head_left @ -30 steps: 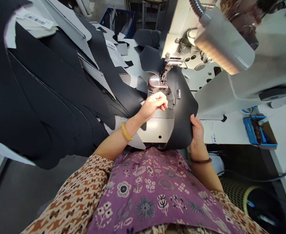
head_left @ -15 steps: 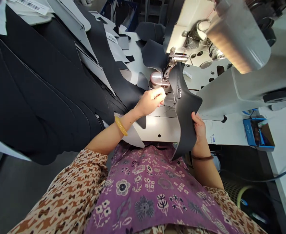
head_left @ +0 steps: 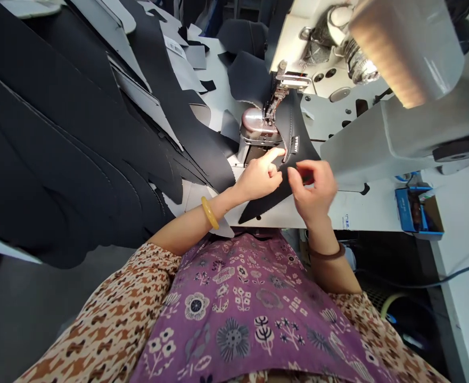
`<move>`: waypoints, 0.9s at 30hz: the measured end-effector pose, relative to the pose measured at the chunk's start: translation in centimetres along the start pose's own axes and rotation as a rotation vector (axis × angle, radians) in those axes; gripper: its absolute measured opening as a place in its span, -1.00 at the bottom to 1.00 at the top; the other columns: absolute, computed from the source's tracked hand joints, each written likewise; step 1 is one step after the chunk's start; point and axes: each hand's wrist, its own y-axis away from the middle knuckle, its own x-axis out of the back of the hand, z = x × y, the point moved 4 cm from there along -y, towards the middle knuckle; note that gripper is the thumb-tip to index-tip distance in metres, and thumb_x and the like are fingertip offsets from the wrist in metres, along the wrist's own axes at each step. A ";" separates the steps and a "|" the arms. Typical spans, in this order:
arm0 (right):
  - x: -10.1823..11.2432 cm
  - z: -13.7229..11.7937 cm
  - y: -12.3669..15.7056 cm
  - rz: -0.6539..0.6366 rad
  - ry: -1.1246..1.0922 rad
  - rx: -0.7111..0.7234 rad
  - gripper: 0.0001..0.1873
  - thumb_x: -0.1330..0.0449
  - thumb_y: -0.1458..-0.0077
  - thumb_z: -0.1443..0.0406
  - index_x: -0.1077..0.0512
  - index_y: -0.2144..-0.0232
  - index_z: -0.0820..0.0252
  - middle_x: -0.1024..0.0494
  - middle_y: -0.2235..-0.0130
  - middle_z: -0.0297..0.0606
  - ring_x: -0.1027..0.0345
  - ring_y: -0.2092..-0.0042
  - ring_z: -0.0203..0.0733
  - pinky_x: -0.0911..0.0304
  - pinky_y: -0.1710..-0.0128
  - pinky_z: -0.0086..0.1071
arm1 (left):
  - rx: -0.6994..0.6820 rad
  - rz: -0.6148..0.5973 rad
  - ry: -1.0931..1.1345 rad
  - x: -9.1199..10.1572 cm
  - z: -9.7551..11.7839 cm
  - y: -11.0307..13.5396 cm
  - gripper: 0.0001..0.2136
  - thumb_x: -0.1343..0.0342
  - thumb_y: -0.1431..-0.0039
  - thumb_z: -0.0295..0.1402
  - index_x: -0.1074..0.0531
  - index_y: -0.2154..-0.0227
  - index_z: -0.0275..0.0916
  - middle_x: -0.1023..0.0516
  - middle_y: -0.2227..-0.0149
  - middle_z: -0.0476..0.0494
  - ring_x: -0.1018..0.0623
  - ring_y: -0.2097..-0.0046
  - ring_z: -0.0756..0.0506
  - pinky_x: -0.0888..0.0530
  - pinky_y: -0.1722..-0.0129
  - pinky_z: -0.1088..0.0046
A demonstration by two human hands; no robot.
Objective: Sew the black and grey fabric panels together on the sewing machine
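Observation:
A black leather panel (head_left: 294,139) with a small white "AIRBAG" tag lies under the presser foot (head_left: 273,104) of a white sewing machine (head_left: 378,122). My left hand (head_left: 260,178) grips the panel just in front of the needle, forefinger stretched along the seam. My right hand (head_left: 314,192) pinches the same panel's near edge, slightly blurred. Both hands sit close together right before the metal post bed (head_left: 256,128).
A large stack of black leather pieces (head_left: 70,138) with white labels fills the left. More black cut pieces (head_left: 246,80) lie behind the machine. A lamp (head_left: 402,48) hangs at upper right. A blue box (head_left: 418,210) stands on the white table at right.
My right hand moved up from the panel's lower edge to beside my left hand. The panel, earlier hanging down, is now folded up near the needle.

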 end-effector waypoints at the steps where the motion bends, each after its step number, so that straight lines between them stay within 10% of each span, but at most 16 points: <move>1: -0.6 -0.7 -0.5 -0.059 0.019 0.013 -0.83 -0.18 0.02 0.19 -0.36 0.42 0.17 -0.37 0.38 -0.33 -0.24 0.35 -0.33 -0.20 0.26 -0.40 | -0.011 0.009 -0.027 0.0 0.1 0.1 -0.60 0.03 0.05 -0.57 -0.31 0.08 -0.26 -0.32 0.70 0.19 -0.41 0.60 0.05 -0.35 0.48 0.54; 11: -3.6 1.6 -2.1 -0.222 -0.208 -0.252 -0.90 -0.09 0.08 0.29 -0.34 0.51 0.23 -0.38 0.52 -0.39 -0.24 0.47 -0.38 -0.19 0.37 -0.43 | 0.147 0.085 0.276 0.3 -1.3 -1.1 -0.82 0.05 -0.02 -0.57 -0.37 0.32 -0.28 -0.30 0.72 0.18 -0.30 0.68 0.10 -0.28 0.62 0.60; 23: -2.6 -1.6 -3.5 -0.139 0.294 -0.026 -0.82 -0.15 0.08 0.25 -0.21 0.51 0.19 -0.36 0.45 -0.33 -0.17 0.43 -0.33 -0.12 0.37 -0.40 | 0.202 0.262 0.721 -1.6 -2.0 -1.8 -0.80 -0.02 0.00 -0.70 -0.25 0.49 -0.26 -0.28 0.59 0.16 -0.29 0.55 0.15 -0.27 0.48 0.61; 27: -2.9 -1.0 -4.3 -0.261 0.038 -0.145 -0.88 -0.08 0.02 0.33 -0.25 0.56 0.21 -0.32 0.56 -0.37 -0.17 0.51 -0.35 -0.15 0.43 -0.40 | 0.099 0.417 0.609 -1.4 -1.4 -1.2 -0.76 -0.12 0.03 -0.70 -0.25 0.45 -0.24 -0.30 0.58 0.16 -0.31 0.53 0.15 -0.30 0.46 0.61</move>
